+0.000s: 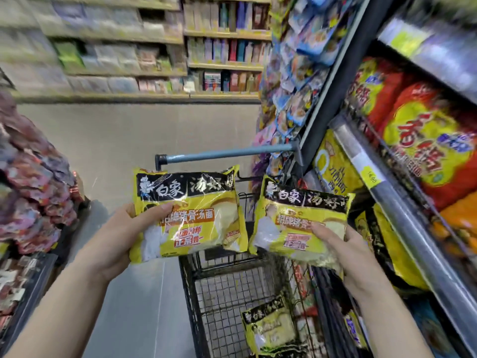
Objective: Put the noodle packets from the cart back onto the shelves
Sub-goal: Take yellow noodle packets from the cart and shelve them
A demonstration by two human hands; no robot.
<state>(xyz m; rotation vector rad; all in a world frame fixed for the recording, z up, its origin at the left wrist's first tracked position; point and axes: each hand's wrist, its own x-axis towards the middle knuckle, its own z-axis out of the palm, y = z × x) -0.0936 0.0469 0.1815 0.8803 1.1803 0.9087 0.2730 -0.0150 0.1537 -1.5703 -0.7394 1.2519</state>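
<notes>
Yellow noodle packet [189, 215] is held up in your left hand [121, 236]. The thumb is clamped across its front at the left edge and the fingers are hidden behind. The packet is face-up and reads upright, in the air above the cart's near end.

A second, matching packet [299, 220] is in your right hand [346, 254], pinched at its lower right corner with the thumb on the front and the fingers underneath. It tilts slightly and sits just beside the first, their inner edges near or touching; I cannot tell which.

A third packet of the same kind [268, 329] lies inside the black wire cart [187, 285], toward its near right corner. The cart's blue handle bar [227, 152] shows above both held packets.

The shelf rail [402, 202] runs close along your right, with more yellow packets [335, 166] under it just past your right-hand packet. Red-and-yellow bags [426, 151] fill the tier above.

Dark red packets [33, 189] are piled at your left. Grey floor [142, 133] lies ahead, and the far shelving [154, 73] is blurred.
</notes>
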